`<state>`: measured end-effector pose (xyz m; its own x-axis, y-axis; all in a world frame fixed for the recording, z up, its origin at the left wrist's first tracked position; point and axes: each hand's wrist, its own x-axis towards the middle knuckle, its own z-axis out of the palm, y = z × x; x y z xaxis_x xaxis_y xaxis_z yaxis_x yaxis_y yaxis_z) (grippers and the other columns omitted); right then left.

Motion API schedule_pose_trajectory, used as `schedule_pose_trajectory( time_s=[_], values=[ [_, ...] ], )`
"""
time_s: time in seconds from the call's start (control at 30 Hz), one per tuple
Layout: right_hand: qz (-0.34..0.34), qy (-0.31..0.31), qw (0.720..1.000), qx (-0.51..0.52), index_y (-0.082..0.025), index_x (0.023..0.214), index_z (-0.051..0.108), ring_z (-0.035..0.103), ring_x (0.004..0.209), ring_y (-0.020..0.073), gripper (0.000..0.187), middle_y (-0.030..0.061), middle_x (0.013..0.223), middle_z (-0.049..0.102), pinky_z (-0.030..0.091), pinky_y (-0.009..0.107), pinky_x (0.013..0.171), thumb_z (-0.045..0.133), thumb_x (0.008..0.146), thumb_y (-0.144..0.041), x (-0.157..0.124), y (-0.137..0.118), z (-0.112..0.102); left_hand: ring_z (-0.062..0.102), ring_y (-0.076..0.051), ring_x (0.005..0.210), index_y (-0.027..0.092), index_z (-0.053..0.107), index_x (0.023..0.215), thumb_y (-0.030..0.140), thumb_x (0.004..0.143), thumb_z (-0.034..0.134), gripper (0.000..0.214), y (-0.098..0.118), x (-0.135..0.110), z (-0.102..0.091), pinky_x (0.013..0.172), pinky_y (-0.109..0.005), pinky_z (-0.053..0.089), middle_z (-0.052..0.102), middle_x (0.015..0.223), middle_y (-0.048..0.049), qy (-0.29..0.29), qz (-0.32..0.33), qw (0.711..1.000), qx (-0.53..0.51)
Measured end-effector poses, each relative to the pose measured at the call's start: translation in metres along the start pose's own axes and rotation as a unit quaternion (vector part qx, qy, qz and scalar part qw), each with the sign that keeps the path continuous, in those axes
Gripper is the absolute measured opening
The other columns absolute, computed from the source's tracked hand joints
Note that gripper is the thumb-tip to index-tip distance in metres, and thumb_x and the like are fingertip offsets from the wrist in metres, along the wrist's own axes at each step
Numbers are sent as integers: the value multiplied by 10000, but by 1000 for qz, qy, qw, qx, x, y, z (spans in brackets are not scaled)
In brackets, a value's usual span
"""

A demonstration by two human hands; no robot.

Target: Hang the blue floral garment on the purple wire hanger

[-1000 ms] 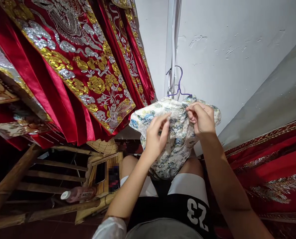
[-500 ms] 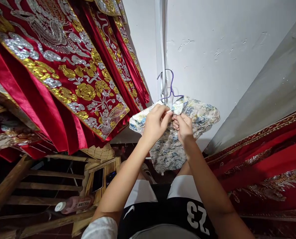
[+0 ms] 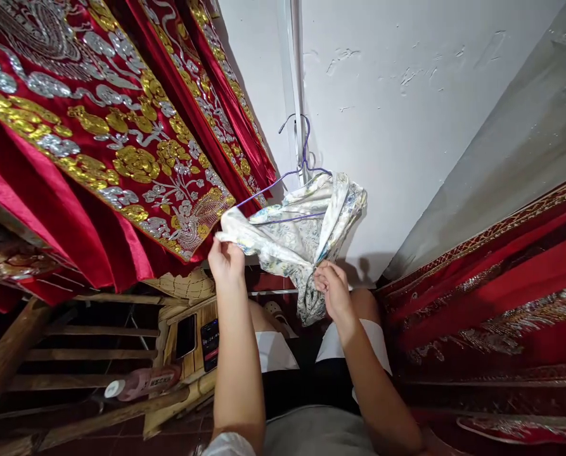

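A small white garment with a blue floral print (image 3: pixel 296 231) hangs on a purple wire hanger (image 3: pixel 303 166) hooked at a white pipe on the wall. My left hand (image 3: pixel 225 259) is closed on the garment's left edge and holds it out to the side. My right hand (image 3: pixel 331 289) is closed on the bunched cloth lower down, to the right. The garment is pulled open, so the hanger's wire shows inside it.
Red satin robes with gold and silver embroidery (image 3: pixel 121 145) hang at the left, and more red cloth (image 3: pixel 492 297) lies at the right. A bamboo chair (image 3: pixel 135 354) holds two phones (image 3: pixel 210 342) and a pink bottle (image 3: pixel 142 382). The white wall (image 3: pixel 406 126) is ahead.
Both hands left the collar near the hanger's hook. The left hand went left with the garment's edge, the right hand went down, and the garment is now drawn open and bunched.
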<state>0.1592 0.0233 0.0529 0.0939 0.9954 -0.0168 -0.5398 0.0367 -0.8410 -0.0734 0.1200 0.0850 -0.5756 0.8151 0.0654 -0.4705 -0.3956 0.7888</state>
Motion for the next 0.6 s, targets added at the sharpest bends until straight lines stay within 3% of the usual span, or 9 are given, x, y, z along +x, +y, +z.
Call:
schedule_pose_trajectory(
  time_s=[0.07,0.2,0.33,0.4,0.53,0.6],
  values=[
    [10,-15,1000,-3,-225,549,381,202,466,70,315,-79,511,260,164,256,478,655,692,-285,-10,7,1,678,-155,835,193,669,937,315,920,582,150,-20,-18,-15,806,-235,561,658,722,-27,35,-27,999,2],
    [58,-63,993,-81,-227,536,439,192,470,80,245,-79,480,251,163,259,493,613,680,-321,-21,9,-17,680,-165,779,193,669,881,386,825,661,202,-56,-71,-30,768,-258,559,673,738,-25,38,-65,997,-12],
    [139,-122,970,-161,-225,514,510,246,463,99,195,-58,457,318,189,270,484,611,660,-304,-22,-4,-39,641,-117,668,188,659,829,427,652,855,356,-62,-114,-24,684,-214,526,672,750,22,35,-101,994,-36],
    [130,-103,963,-213,-223,548,579,329,483,122,189,-30,483,415,257,281,498,618,704,-322,-20,-9,-41,657,-122,693,183,666,821,444,649,895,387,-54,-128,-12,704,-217,529,690,780,11,-35,-121,991,-51],
    [12,7,971,-240,-223,726,701,560,700,199,322,41,695,632,445,318,671,600,814,-516,-20,-11,-34,735,-212,872,188,671,832,500,725,871,386,-34,-163,17,792,-284,552,741,873,-45,-217,-155,962,-57],
    [41,8,974,-224,-215,742,700,581,714,217,473,52,701,637,460,329,672,559,842,-655,-22,-12,-31,742,-260,998,189,675,848,501,788,829,353,-28,-181,27,864,-324,550,755,912,-71,-288,-158,944,-15]
  ],
)
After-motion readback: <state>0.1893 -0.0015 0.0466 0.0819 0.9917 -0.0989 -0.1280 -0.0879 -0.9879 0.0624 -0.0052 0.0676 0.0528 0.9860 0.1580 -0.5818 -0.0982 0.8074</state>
